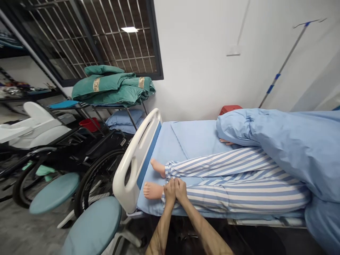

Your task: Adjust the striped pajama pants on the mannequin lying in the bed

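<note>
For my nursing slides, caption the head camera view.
Left hand and right hand hold a manikin's striped trouser cuff on a hospital bed.

Free room for the hands [175, 189] lies on the blue bed sheet [166, 148] between the white footboard [124, 180] and the bare feet [152, 190]. Obstructions: striped trouser legs [239, 193] along the near bed edge; bunched blue duvet [287, 152] beyond them, toward the bed's far end.

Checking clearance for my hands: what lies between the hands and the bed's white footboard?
In the head view, the manikin's bare foot lies there, resting on the blue bed sheet, between the hands and the white footboard.
</note>
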Available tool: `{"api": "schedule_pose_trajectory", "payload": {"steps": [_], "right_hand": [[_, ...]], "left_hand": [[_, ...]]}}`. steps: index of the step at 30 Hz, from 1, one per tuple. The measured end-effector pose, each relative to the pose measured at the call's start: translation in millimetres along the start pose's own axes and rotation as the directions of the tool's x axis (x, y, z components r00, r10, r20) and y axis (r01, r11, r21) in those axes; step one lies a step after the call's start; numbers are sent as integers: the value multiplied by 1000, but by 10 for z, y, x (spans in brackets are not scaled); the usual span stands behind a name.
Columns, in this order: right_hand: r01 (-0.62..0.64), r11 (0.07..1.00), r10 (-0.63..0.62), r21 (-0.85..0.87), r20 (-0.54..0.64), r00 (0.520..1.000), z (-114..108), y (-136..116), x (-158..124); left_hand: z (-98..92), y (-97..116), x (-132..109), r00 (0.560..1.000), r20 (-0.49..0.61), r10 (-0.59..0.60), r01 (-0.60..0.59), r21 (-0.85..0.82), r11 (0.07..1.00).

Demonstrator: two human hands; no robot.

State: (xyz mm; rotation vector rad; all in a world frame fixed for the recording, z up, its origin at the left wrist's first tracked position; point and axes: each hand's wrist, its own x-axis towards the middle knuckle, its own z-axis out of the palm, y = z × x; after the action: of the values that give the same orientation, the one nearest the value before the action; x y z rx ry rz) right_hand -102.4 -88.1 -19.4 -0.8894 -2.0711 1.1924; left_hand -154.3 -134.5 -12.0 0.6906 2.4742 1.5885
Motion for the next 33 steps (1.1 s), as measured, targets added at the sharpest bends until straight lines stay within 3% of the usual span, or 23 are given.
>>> {"api": "schedule_pose_trajectory", "payload": {"steps": [5,10,15,20,27,33], "right_hand": [[-14,997,17,70,-41,999,-33,-7,-7],[-41,998,40,50,9,999,-96,-61,17],[26,1000,-26,-2,55,998,-199,-226,113],[-16,997,15,76,22,1000,-172,-171,111],[-40,999,41,-24,23,999,-111,-17,40],[-38,995,40,-90,28,999,-120,-38,45]], "left_hand": [[84,-147,-72,995,21,95,-98,192,977],[126,-123,-49,998,36,49,-58,287,956],[145,-63,-41,1000,23,19,-25,311,950],[132,-21,-42,999,36,-15,4,274,962],[121,-66,-48,998,58,-18,6,205,979],[50,-42,3,992,123,-11,11,2,1000]]}}
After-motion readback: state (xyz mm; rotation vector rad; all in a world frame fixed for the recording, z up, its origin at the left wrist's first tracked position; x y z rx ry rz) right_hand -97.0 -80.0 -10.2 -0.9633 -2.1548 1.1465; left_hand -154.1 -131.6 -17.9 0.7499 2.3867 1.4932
